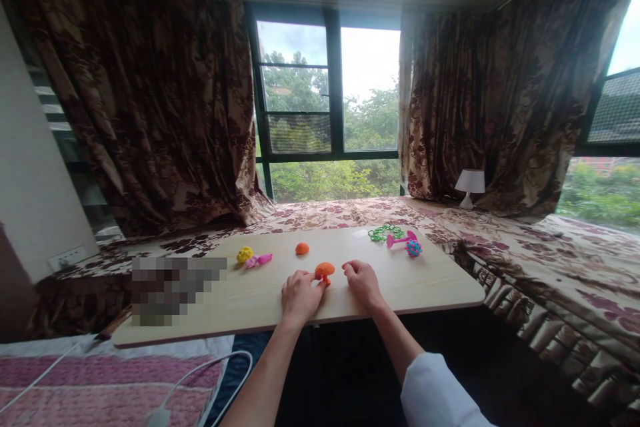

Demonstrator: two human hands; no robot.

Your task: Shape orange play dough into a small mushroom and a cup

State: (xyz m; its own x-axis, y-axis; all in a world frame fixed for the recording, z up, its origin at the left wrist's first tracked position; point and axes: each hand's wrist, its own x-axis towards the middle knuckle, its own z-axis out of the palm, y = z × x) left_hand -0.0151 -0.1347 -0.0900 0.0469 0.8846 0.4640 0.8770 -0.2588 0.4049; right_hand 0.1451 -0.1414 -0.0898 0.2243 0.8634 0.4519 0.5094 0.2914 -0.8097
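At the front of the table, my left hand grips the lower part of an orange mushroom-shaped piece, which stands upright with a domed top on a narrower stem. My right hand is closed a little to the right, thumb and forefinger pinching a small orange bit. The two hands are apart. Beyond them rests an orange dome, flat side down. What the left fingers cover at the stem's base is hidden.
A lumpy yellow ball and a pink piece lie to the left. At the back right are green strands, a pink dumbbell shape and a knobbly blue ball. A white lamp stands by the curtain.
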